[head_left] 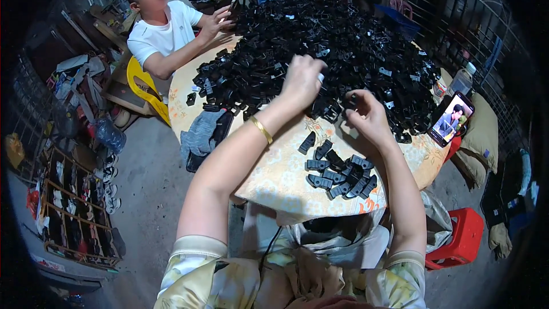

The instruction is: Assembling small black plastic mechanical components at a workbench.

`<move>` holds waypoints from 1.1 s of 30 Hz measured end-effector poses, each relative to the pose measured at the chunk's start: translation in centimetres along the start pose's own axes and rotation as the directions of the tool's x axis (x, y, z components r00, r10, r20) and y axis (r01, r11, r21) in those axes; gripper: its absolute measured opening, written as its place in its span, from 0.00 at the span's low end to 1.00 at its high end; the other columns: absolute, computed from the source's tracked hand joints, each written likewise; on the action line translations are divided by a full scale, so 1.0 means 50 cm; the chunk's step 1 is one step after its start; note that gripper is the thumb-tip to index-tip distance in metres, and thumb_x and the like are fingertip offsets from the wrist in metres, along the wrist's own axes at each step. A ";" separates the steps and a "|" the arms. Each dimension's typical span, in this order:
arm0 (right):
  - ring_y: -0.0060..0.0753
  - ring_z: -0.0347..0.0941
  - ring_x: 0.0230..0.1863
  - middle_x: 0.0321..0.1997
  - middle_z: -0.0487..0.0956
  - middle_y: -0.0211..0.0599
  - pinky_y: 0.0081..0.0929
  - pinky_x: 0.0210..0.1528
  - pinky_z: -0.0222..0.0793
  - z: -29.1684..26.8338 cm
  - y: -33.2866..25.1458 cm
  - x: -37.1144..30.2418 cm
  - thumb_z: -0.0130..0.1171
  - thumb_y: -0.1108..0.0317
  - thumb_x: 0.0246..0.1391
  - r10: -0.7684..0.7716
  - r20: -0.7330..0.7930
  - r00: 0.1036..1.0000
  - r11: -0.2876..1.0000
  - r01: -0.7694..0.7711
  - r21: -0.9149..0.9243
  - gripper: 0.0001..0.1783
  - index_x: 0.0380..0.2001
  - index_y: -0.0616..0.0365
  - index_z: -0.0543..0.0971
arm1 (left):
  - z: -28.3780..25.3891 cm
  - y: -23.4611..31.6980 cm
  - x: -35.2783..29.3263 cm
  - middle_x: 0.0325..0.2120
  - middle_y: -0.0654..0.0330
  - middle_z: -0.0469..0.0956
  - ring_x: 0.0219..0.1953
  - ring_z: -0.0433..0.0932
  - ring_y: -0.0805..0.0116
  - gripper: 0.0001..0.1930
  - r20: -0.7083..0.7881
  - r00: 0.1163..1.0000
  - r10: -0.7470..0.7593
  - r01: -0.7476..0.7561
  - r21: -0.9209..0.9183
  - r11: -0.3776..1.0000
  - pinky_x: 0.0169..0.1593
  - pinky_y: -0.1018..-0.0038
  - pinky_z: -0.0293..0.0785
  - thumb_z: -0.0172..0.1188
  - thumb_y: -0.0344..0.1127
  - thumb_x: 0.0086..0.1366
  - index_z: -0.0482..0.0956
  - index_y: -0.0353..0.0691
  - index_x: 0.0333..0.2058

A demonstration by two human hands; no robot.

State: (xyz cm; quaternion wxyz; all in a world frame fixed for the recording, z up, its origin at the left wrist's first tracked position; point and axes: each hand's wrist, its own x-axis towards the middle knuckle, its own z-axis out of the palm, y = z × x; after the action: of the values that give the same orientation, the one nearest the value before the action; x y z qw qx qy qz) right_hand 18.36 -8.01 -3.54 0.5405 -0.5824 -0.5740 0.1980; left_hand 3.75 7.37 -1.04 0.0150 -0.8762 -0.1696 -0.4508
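A large heap of small black plastic parts (251,63) covers most of the table in front of me. My left hand (303,82) reaches over the near side of the heap, its fingers curled down with the tips hidden; what they hold, if anything, does not show. To its right, my right hand (370,115) has thumb and fingers bent round a black plastic part (347,103) at the heap's edge. Between my forearms, near the table's front edge, lies a small loose group of ribbed black pieces (334,174).
The table has a patterned cloth (274,189). A propped phone (452,119) and a clear bottle (462,79) stand at the right. A grey cloth (200,134) lies at the left. Across the left side sits a person (168,37) with a phone. A red stool (460,237) is at lower right.
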 end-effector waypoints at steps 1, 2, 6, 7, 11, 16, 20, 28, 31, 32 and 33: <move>0.19 0.68 0.28 0.29 0.73 0.30 0.19 0.32 0.67 -0.002 -0.002 0.000 0.59 0.74 0.42 0.018 -0.072 0.997 0.997 -0.013 0.078 0.22 0.45 0.59 0.71 | 0.010 0.021 -0.010 0.31 0.52 0.72 0.37 0.70 0.51 0.12 0.010 0.998 0.064 -0.063 -0.096 0.993 0.43 0.62 0.67 0.56 0.26 0.49 0.75 0.38 0.35; 0.17 0.68 0.28 0.30 0.73 0.29 0.17 0.32 0.67 -0.006 0.009 0.003 0.59 0.75 0.44 0.035 -0.082 0.996 0.992 -0.025 0.123 0.21 0.44 0.60 0.71 | 0.016 0.045 -0.021 0.31 0.52 0.72 0.37 0.70 0.51 0.12 0.024 0.997 0.068 -0.063 -0.174 0.983 0.43 0.62 0.67 0.55 0.26 0.49 0.74 0.37 0.36; 0.14 0.67 0.28 0.30 0.73 0.27 0.15 0.30 0.66 0.016 0.032 0.012 0.60 0.74 0.44 -0.034 -0.112 0.993 0.977 0.057 0.205 0.19 0.43 0.62 0.70 | 0.009 0.091 -0.059 0.32 0.52 0.71 0.38 0.70 0.51 0.13 0.072 0.997 0.019 0.007 -0.347 0.938 0.42 0.63 0.68 0.56 0.26 0.50 0.73 0.35 0.37; 0.12 0.66 0.27 0.30 0.73 0.25 0.14 0.30 0.65 0.011 0.031 0.012 0.61 0.73 0.44 0.003 -0.109 0.994 0.982 0.018 0.190 0.19 0.41 0.62 0.71 | 0.009 0.095 -0.059 0.32 0.52 0.71 0.38 0.70 0.51 0.13 0.085 0.996 -0.003 0.034 -0.361 0.932 0.42 0.63 0.68 0.56 0.25 0.50 0.73 0.34 0.37; 0.14 0.69 0.31 0.32 0.74 0.25 0.15 0.35 0.67 0.002 0.011 0.007 0.62 0.74 0.45 0.124 -0.078 0.989 0.985 -0.113 0.128 0.16 0.39 0.61 0.71 | 0.024 0.090 -0.060 0.32 0.52 0.71 0.39 0.71 0.52 0.12 0.090 0.996 -0.018 0.052 -0.397 0.916 0.42 0.64 0.69 0.56 0.25 0.50 0.73 0.34 0.37; 0.12 0.67 0.29 0.29 0.73 0.22 0.12 0.32 0.63 0.006 0.007 0.006 0.63 0.74 0.44 0.139 -0.090 0.986 0.977 -0.122 0.173 0.15 0.37 0.60 0.73 | 0.008 0.115 -0.058 0.35 0.51 0.71 0.40 0.71 0.53 0.15 -0.059 0.997 -0.053 0.035 -0.264 0.964 0.43 0.64 0.69 0.58 0.25 0.49 0.73 0.34 0.39; 0.15 0.69 0.35 0.35 0.74 0.29 0.14 0.36 0.66 0.028 -0.011 0.003 0.64 0.74 0.42 -0.062 -0.249 0.966 0.990 0.090 0.104 0.16 0.36 0.63 0.74 | -0.019 0.132 -0.039 0.36 0.53 0.74 0.35 0.74 0.62 0.14 0.111 0.922 -0.371 0.386 -0.339 0.858 0.38 0.70 0.72 0.58 0.28 0.54 0.73 0.35 0.41; 0.43 0.73 0.46 0.46 0.75 0.44 0.30 0.48 0.69 0.040 -0.053 -0.014 0.60 0.79 0.39 -0.533 -0.093 0.841 0.775 0.441 -0.453 0.18 0.39 0.62 0.75 | -0.011 0.123 -0.058 0.36 0.59 0.74 0.36 0.76 0.72 0.12 0.686 0.597 -0.415 0.532 -0.726 -0.435 0.39 0.78 0.74 0.51 0.28 0.63 0.70 0.34 0.46; 0.43 0.73 0.47 0.46 0.75 0.44 0.31 0.48 0.69 0.042 -0.054 -0.017 0.60 0.78 0.40 -0.525 -0.028 0.851 0.776 0.465 -0.426 0.18 0.40 0.62 0.75 | -0.006 0.108 -0.058 0.36 0.59 0.73 0.38 0.75 0.70 0.13 0.669 0.578 -0.466 0.509 -0.743 -0.435 0.39 0.75 0.75 0.50 0.26 0.62 0.69 0.35 0.46; 0.41 0.73 0.47 0.46 0.74 0.43 0.30 0.48 0.69 0.042 -0.053 -0.017 0.59 0.78 0.41 -0.511 0.020 0.859 0.784 0.476 -0.399 0.18 0.41 0.62 0.75 | -0.002 0.097 -0.059 0.36 0.59 0.72 0.38 0.75 0.70 0.14 0.670 0.584 -0.459 0.501 -0.742 -0.445 0.39 0.75 0.76 0.50 0.25 0.62 0.68 0.35 0.47; 0.41 0.73 0.47 0.46 0.74 0.43 0.30 0.48 0.69 0.041 -0.051 -0.017 0.59 0.78 0.41 -0.513 0.023 0.858 0.782 0.478 -0.400 0.18 0.41 0.62 0.75 | 0.001 0.088 -0.063 0.37 0.58 0.72 0.39 0.75 0.70 0.14 0.671 0.589 -0.451 0.493 -0.740 -0.457 0.39 0.74 0.76 0.49 0.25 0.62 0.67 0.36 0.48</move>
State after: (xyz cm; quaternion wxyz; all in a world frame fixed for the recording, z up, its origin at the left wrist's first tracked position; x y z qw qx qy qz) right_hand 15.23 -8.54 -2.39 0.4705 -0.5149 -0.7103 -0.0955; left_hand 3.48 2.37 -3.03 -0.8326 -0.3972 -0.1595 -0.3515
